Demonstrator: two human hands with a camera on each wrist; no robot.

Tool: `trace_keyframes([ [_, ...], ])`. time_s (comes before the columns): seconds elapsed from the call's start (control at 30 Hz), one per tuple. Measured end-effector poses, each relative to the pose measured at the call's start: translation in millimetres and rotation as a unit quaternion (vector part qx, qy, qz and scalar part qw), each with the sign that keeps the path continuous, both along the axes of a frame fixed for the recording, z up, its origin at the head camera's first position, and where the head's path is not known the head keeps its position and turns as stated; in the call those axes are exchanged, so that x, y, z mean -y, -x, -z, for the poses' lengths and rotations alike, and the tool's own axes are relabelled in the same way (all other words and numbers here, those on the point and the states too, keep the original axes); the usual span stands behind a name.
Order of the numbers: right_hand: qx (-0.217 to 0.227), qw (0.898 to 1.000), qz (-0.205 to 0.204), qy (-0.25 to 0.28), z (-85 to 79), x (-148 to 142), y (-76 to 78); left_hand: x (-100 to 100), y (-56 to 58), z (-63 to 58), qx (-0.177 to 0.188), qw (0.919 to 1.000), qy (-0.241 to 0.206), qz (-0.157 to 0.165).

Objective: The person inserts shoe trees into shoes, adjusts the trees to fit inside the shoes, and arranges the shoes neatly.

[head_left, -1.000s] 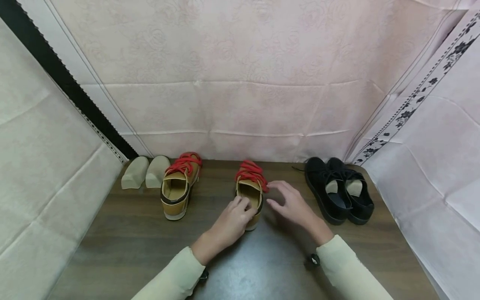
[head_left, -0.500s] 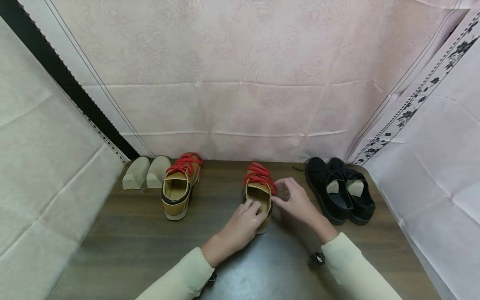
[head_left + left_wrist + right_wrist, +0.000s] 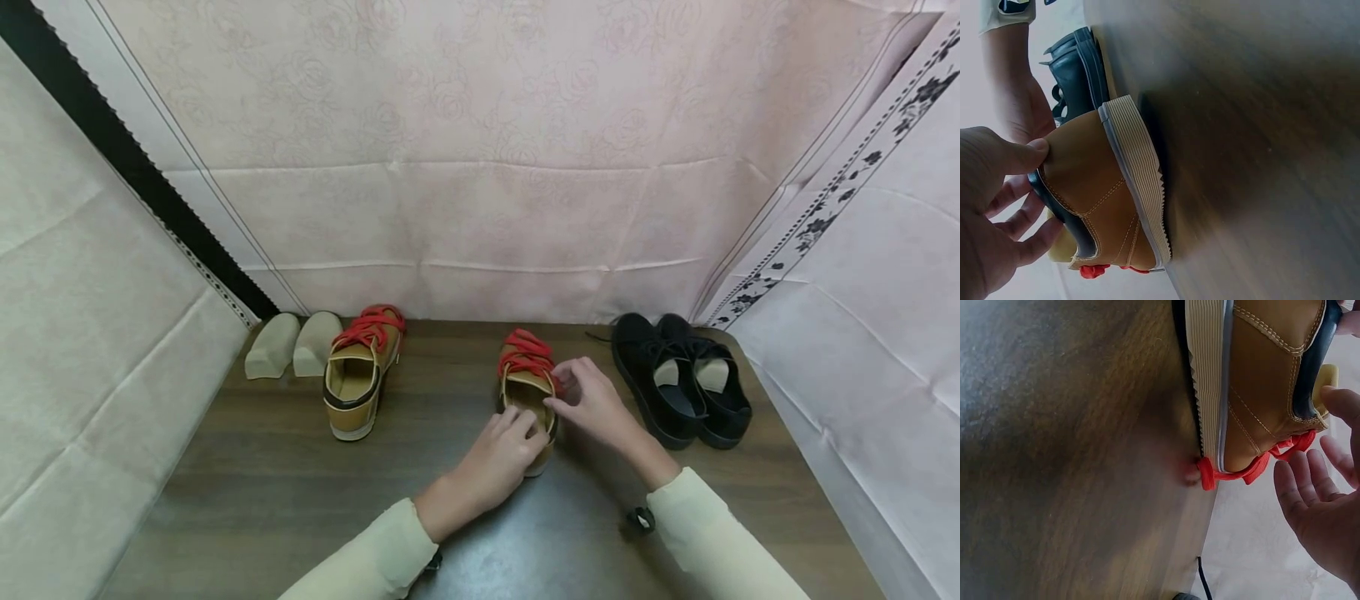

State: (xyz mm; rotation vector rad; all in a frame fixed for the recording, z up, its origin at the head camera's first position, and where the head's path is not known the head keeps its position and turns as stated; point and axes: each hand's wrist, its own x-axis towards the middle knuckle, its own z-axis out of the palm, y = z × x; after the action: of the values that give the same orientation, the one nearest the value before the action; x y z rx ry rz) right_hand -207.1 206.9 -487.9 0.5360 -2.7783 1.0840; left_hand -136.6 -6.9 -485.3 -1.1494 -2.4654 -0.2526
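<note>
Left hand pinches the heel of a tan shoe

The tan shoe (image 3: 1094,187) sits in the middle of the wood-patterned surface (image 3: 262,508), its toe towards the cloth wall (image 3: 480,217); whether its ribbed sole rests fully on the surface cannot be told. The left hand (image 3: 498,457) is clamped on the dark padded collar at the heel, thumb outside, fingers reaching over into the opening. The right hand (image 3: 592,398) is beside the tongue and the red laces (image 3: 527,354), its thumb apart from its fingers; whether the thumb touches the shoe cannot be made out. Tan lining shows inside the opening.

To the left stands a second tan shoe (image 3: 366,382), also laced in red, its opening showing pale lining. Just beyond it are two off-white rounded pieces (image 3: 292,345), side by side near the wall. On the right, two black shoes (image 3: 678,392) stand against each other, a pale patch inside each. The cloth beyond them carries a black floral border (image 3: 817,221). Both arms wear pale sleeves (image 3: 382,554).
</note>
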Motion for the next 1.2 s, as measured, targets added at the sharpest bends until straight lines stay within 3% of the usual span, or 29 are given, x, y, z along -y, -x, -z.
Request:
trace_keyframes([
  [0.5, -0.005, 1.0, 0.013, 0.004, 3.3, -4.4, -10.2, -4.1, -8.8, -3.9, 0.006, 0.9999, 0.013, 0.001],
  [1.2, 0.007, 0.998, 0.049, 0.037, 6.7, 4.2, -21.8, 1.7, -6.3, -9.3, 0.007, 1.0, 0.002, 0.006],
])
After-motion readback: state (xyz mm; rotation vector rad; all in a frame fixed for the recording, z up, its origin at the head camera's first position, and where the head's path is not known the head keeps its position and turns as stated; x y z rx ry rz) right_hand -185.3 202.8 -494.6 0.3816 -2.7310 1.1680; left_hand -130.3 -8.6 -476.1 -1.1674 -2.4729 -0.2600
